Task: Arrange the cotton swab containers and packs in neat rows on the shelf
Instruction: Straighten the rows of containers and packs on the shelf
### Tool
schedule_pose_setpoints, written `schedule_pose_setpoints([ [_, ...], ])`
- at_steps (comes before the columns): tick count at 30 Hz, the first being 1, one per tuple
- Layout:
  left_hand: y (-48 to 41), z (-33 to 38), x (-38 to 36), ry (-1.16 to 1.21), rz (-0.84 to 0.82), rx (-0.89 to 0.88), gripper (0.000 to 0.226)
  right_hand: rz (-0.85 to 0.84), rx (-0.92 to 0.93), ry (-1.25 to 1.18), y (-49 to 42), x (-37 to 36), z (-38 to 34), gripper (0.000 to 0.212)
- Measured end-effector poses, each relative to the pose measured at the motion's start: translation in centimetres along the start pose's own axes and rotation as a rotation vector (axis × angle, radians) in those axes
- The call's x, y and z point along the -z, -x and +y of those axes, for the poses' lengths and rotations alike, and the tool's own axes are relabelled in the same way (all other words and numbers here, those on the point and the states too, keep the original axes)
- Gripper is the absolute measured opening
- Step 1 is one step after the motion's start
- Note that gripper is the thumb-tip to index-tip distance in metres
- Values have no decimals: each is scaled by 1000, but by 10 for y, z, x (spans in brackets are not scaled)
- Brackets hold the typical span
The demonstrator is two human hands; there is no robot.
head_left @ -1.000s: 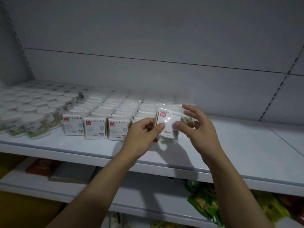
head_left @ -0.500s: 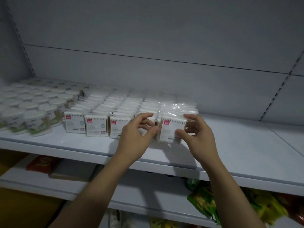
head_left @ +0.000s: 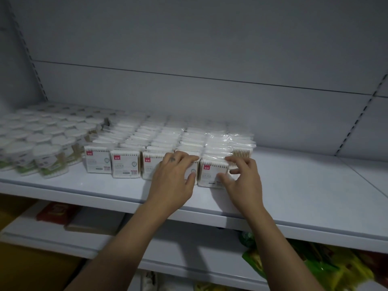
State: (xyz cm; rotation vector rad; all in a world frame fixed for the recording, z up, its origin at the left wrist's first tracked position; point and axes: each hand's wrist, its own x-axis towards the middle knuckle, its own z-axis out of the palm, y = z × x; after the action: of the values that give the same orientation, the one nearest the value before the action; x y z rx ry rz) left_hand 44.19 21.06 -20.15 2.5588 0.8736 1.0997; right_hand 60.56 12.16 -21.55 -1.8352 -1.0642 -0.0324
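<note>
A white shelf (head_left: 304,192) spans the view under a grey back panel (head_left: 210,49). From the centre towards ten o'clock, flat cotton swab packs (head_left: 159,135) stand on edge in several files running front to back, their red-tagged labels facing out. At nine o'clock of them, close against the leftmost file, blurred round containers (head_left: 42,139) with white lids sit in rows. A lower shelf (head_left: 147,244) carries green bags (head_left: 262,261) at five o'clock and a red box (head_left: 56,211) at eight o'clock. The left hand (head_left: 174,175) grips the fourth pack (head_left: 193,171) of the front row, fingers across its top, thumb on its face. The right hand (head_left: 243,179) pinches the end pack (head_left: 211,173) at three o'clock of that one, thumb on the label, fingers curled at its right edge. Both packs stand on the shelf, side by side
</note>
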Motion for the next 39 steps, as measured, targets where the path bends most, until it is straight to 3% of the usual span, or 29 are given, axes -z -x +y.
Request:
schedule_pose_setpoints([
  [19,-12,13,-8,-36,-8,-82,34,57,34,70,10,15,7,67],
  [34,-45,18,-4,42,-36,-227,33,90,-29,258,-5,57,-10,60],
  [39,-48,28,-16,23,-7,-224,32,19,-15,296,-19,67,-3,53],
])
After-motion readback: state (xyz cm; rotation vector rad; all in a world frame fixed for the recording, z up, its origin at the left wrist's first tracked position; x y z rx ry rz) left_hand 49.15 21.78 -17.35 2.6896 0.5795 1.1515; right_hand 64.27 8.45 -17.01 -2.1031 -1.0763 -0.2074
